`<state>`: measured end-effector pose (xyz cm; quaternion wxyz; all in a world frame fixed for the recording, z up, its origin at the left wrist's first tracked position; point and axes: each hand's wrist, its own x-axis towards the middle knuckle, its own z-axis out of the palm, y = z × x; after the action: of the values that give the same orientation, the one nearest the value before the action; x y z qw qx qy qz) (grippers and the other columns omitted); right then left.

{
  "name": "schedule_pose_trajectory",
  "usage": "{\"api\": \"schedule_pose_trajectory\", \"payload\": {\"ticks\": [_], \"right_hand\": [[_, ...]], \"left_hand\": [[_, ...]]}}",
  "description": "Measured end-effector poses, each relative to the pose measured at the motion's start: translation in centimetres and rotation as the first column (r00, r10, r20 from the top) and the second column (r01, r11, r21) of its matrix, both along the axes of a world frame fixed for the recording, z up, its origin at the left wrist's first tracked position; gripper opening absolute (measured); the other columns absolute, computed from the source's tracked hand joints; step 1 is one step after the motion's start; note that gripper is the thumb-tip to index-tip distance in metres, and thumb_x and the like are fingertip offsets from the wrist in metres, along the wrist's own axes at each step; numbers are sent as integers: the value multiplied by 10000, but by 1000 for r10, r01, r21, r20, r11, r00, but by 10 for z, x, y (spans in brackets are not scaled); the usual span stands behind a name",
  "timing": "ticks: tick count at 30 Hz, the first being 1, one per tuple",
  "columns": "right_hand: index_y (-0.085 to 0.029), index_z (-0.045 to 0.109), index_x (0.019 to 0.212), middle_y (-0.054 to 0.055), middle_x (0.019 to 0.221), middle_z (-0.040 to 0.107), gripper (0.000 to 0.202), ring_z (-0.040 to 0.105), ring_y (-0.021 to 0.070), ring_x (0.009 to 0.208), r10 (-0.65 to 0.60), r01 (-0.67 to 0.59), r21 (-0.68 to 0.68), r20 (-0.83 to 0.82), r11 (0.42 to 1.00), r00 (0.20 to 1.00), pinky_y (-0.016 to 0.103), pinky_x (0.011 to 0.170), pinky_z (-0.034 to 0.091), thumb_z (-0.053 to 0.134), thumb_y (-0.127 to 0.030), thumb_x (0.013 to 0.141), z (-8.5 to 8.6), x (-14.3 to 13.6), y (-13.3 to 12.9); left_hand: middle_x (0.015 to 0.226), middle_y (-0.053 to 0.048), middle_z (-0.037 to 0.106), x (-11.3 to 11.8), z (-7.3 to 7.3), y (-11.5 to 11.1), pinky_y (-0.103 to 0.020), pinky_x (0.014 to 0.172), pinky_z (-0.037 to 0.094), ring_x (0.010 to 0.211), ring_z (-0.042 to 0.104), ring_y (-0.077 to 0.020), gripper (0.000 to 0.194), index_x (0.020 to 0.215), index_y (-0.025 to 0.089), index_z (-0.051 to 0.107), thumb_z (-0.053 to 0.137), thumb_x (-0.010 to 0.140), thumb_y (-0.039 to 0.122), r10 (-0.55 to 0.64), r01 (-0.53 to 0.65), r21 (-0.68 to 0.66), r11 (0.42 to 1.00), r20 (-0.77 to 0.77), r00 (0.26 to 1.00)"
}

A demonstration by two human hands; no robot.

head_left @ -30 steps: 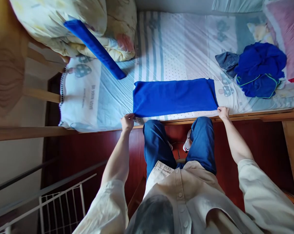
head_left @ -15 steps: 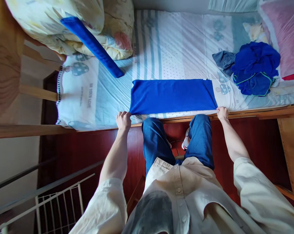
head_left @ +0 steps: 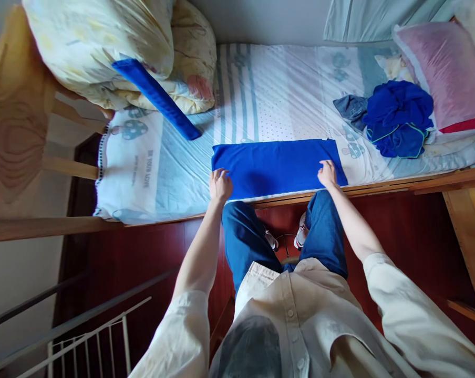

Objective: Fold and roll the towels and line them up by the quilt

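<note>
A rectangular blue cloth (head_left: pixel 277 165) lies flat along the near edge of the bed, with a small pale tag on its far edge. Over its left end is my left hand (head_left: pixel 220 185), fingers loosely bent and apart, holding nothing. My right hand (head_left: pixel 327 173) hovers above the right part of the cloth, its fingers slightly curled and parted, with no fabric between them. Whether the fingertips touch the cloth I cannot tell. Farther left, a narrow folded blue strip of cloth (head_left: pixel 158 100) leans from the quilt down onto the sheet.
A bulky pale-yellow quilt (head_left: pixel 99 42) fills the bed's far left. At the right are a crumpled blue cloth heap (head_left: pixel 399 113), a grey cloth (head_left: pixel 350 109) and a pink pillow (head_left: pixel 454 73). The wooden bed rail (head_left: pixel 438 182) runs before my knees. A white metal rack (head_left: pixel 99 341) stands lower left.
Both hands have let go of the cloth's near corners and moved inward over it. The cloth now lies slack rather than pulled at the corners. The view has shifted slightly.
</note>
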<state>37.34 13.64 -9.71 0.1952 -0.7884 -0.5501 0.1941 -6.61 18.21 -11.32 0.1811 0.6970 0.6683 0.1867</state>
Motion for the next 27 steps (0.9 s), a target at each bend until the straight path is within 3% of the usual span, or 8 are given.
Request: {"api": "schedule_pose_trajectory", "payload": {"ticks": [3,6,10,13,16,20,24,27], "right_hand": [[-117,608,1423,185,1499,579,531,560,291,1402,122,-100,104,-226,990,966,495,1296,366,532,-119,897,-21,-70,25],[-148,531,1517,122,1566,553,613,457,258,1517,229,-186,147,-375,971,898,452,1327,338,539,-134,904,-44,-140,40],[-178,489,1556,55,1598,544,612,383,234,1575,324,-299,128,-438,946,838,452,1343,308,488,-133,946,-69,-209,49],[-200,474,1560,-19,1632,502,578,355,169,1585,401,-385,129,-427,914,810,397,1341,308,437,-143,986,-85,-237,50],[-152,528,1511,-33,1660,455,518,349,126,1583,437,-405,166,-384,899,813,311,1334,304,366,-158,1018,-99,-246,46],[-182,541,1510,-70,1682,398,542,377,91,1563,473,-433,189,-359,881,805,274,1322,327,298,-149,1027,-111,-236,41],[-125,558,1499,10,1687,405,531,374,106,1567,557,-521,199,-355,830,751,283,1326,314,314,-137,1028,-110,-204,40],[-166,576,1503,32,1670,444,507,393,144,1565,549,-520,181,-349,834,759,326,1335,311,372,-169,1039,-108,-163,40]], "left_hand": [[1546,-198,545,49,-18,10,-568,1247,347,1488,428,-346,468,1352,139,647,450,943,253,-47,48,-5,999,80,996],[1648,-187,443,86,-45,4,-561,1299,268,1590,311,-306,535,1466,143,572,433,964,267,-65,72,-41,997,148,987],[1698,-213,348,99,-73,-15,-580,1329,152,1638,202,-306,595,1540,107,502,421,982,296,-45,62,-93,994,174,984],[1700,-219,340,93,-85,-23,-583,1339,103,1639,193,-320,637,1566,91,469,446,975,328,-38,58,-96,994,192,981],[1696,-211,352,89,-91,-23,-604,1339,88,1636,201,-335,638,1570,102,464,440,974,328,-16,41,-110,993,216,976],[1688,-186,382,88,-97,-23,-626,1334,104,1634,205,-344,639,1583,143,454,446,968,316,3,17,-109,994,184,983],[1672,-172,415,87,-99,-25,-616,1330,150,1626,239,-328,663,1593,167,440,453,938,262,-31,37,-64,997,91,995],[1671,-169,416,85,-99,-26,-626,1324,157,1625,244,-328,695,1610,180,414,460,920,243,-48,50,-45,998,49,998]]}}
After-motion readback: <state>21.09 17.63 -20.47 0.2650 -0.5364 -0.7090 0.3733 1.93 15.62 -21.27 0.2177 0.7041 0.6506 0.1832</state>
